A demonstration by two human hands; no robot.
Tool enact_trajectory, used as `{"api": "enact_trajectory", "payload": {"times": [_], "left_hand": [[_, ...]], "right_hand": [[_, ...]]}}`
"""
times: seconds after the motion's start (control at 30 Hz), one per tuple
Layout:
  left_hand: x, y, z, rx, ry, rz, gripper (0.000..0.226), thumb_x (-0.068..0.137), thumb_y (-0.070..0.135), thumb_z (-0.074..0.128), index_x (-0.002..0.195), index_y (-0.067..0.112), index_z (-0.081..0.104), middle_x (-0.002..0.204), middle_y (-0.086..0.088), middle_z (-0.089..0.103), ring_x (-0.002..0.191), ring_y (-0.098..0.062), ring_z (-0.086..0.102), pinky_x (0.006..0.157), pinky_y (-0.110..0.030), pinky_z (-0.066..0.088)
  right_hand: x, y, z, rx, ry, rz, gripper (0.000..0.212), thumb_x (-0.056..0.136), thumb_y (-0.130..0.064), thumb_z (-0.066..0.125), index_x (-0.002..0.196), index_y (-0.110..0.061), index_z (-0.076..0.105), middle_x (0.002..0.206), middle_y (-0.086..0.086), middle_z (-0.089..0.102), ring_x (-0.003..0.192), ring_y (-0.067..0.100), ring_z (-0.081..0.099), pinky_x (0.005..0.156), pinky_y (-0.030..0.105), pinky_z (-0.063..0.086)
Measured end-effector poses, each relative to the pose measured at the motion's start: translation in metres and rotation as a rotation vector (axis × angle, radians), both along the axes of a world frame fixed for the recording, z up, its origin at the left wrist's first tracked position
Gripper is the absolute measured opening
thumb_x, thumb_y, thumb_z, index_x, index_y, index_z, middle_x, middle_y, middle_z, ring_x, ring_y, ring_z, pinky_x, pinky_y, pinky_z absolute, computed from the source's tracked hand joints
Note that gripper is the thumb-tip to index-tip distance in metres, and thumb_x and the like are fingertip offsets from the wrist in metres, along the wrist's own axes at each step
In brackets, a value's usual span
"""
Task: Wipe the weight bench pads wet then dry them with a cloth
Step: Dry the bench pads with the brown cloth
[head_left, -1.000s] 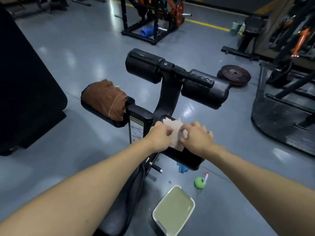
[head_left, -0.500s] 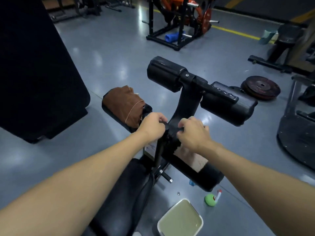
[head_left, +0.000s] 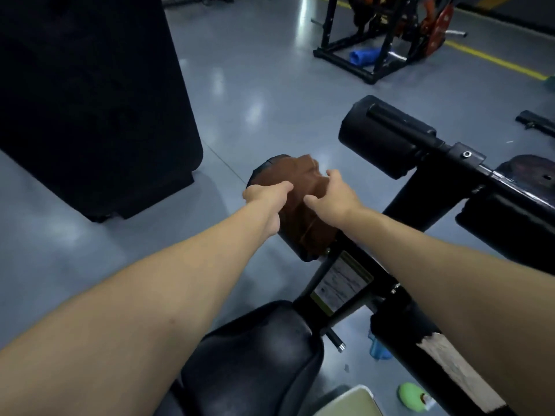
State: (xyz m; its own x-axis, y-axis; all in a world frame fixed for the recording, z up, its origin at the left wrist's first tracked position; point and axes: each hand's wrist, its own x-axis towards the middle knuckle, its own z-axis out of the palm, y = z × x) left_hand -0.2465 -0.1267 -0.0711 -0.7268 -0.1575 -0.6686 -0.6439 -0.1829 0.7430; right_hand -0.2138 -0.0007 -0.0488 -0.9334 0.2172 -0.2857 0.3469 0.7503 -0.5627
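Note:
A brown cloth (head_left: 303,202) is draped over the bench's lower left roller pad (head_left: 295,250). My left hand (head_left: 265,198) has its fingers curled on the cloth's left side and grips it. My right hand (head_left: 335,196) lies on the cloth's right side with fingers and thumb spread. A pale cloth (head_left: 450,366) lies alone on the lower right roller pad (head_left: 396,331), partly behind my right forearm. The black seat pad (head_left: 255,358) is below my arms. The upper roller pads (head_left: 386,136) stand to the right of my hands.
On the floor at the lower right are a white tray (head_left: 348,403), a green bottle (head_left: 411,400) and a small blue object (head_left: 379,349). A large black padded unit (head_left: 90,100) fills the left. A weight plate (head_left: 534,172) and a rack (head_left: 372,37) lie farther off.
Both hands left the pale cloth on the lower right roller, crossed the bench post and reached the brown cloth on the left roller. The view swung left.

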Motion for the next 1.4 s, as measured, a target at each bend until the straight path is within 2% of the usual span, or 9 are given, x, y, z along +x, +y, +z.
{"api": "enact_trajectory", "payload": {"times": [0.17,0.37,0.47,0.63,0.93,1.1,1.2,1.3,1.4], "left_hand": [[-0.003,-0.005,-0.001,0.165,-0.053,-0.015,0.058,0.072,0.023,0.082,0.124,0.016,0.057,0.108,-0.006,0.073,0.083,-0.023,0.072,0.05,-0.025,0.052],[0.031,-0.03,0.024,0.356,0.118,-0.048,0.036,0.081,0.011,0.068,0.117,0.005,0.066,0.101,-0.015,0.075,0.093,-0.031,0.073,0.083,-0.044,0.059],[0.062,-0.053,0.03,0.411,0.167,-0.068,0.033,0.092,0.022,0.064,0.121,0.006,0.065,0.11,-0.014,0.073,0.104,-0.03,0.07,0.095,-0.046,0.054],[0.13,-0.084,0.014,0.288,0.192,-0.043,0.039,0.095,0.03,0.063,0.129,0.01,0.06,0.114,-0.014,0.072,0.101,-0.03,0.071,0.086,-0.052,0.057],[0.256,-0.107,-0.076,0.096,-0.022,-0.004,0.024,0.096,0.021,0.059,0.118,0.012,0.064,0.091,-0.004,0.075,0.077,-0.017,0.072,0.071,-0.038,0.06],[0.296,-0.118,-0.144,0.012,0.026,-0.036,0.03,0.096,0.016,0.055,0.126,0.011,0.056,0.116,-0.007,0.066,0.108,-0.024,0.064,0.094,-0.041,0.053],[0.325,-0.129,-0.199,-0.272,0.085,-0.181,0.052,0.096,0.014,0.055,0.146,0.014,0.04,0.142,-0.006,0.049,0.124,-0.022,0.052,0.106,-0.038,0.044],[0.346,-0.137,-0.257,-0.555,0.197,-0.452,0.056,0.097,0.015,0.05,0.15,0.017,0.034,0.154,-0.005,0.035,0.137,-0.021,0.041,0.114,-0.029,0.03],[0.349,-0.138,-0.31,-0.843,0.29,-0.614,0.054,0.097,0.024,0.046,0.149,0.016,0.032,0.151,-0.007,0.035,0.136,-0.026,0.04,0.114,-0.04,0.033]], "right_hand": [[-0.015,-0.001,-0.006,0.094,-0.003,-0.08,0.064,0.084,-0.045,0.071,0.133,-0.014,0.043,0.129,0.012,0.054,0.124,0.035,0.048,0.102,0.049,0.043],[0.0,-0.024,0.007,-0.381,0.1,-0.159,0.022,0.079,-0.016,0.072,0.099,-0.01,0.067,0.087,0.009,0.07,0.078,0.024,0.07,0.064,0.033,0.058],[0.025,-0.041,0.008,-0.59,0.149,-0.142,0.031,0.074,-0.015,0.071,0.103,-0.015,0.064,0.09,0.008,0.072,0.081,0.024,0.071,0.069,0.039,0.061],[0.084,-0.064,-0.014,-0.956,-0.044,-0.029,0.049,0.078,-0.023,0.078,0.119,-0.013,0.055,0.108,0.011,0.07,0.092,0.026,0.072,0.072,0.042,0.061],[0.21,-0.088,-0.109,-0.776,-0.035,-0.01,0.033,0.085,-0.006,0.072,0.107,-0.016,0.051,0.096,0.003,0.064,0.079,0.011,0.064,0.052,0.017,0.051],[0.235,-0.087,-0.174,-0.436,-0.026,-0.052,0.048,0.081,-0.022,0.074,0.116,-0.017,0.041,0.111,0.009,0.061,0.102,0.028,0.061,0.087,0.045,0.054],[0.258,-0.088,-0.22,0.17,-0.098,0.094,0.07,0.084,-0.042,0.066,0.141,-0.021,0.032,0.147,0.012,0.038,0.136,0.036,0.036,0.109,0.057,0.029],[0.27,-0.102,-0.267,0.329,0.111,0.45,0.071,0.09,-0.052,0.052,0.152,-0.032,0.024,0.164,0.005,0.016,0.151,0.025,0.008,0.12,0.055,0.008],[0.26,-0.112,-0.324,0.547,0.163,0.703,0.063,0.096,-0.063,0.022,0.155,-0.044,0.009,0.167,0.002,-0.002,0.152,0.027,-0.009,0.118,0.061,-0.006]]}}
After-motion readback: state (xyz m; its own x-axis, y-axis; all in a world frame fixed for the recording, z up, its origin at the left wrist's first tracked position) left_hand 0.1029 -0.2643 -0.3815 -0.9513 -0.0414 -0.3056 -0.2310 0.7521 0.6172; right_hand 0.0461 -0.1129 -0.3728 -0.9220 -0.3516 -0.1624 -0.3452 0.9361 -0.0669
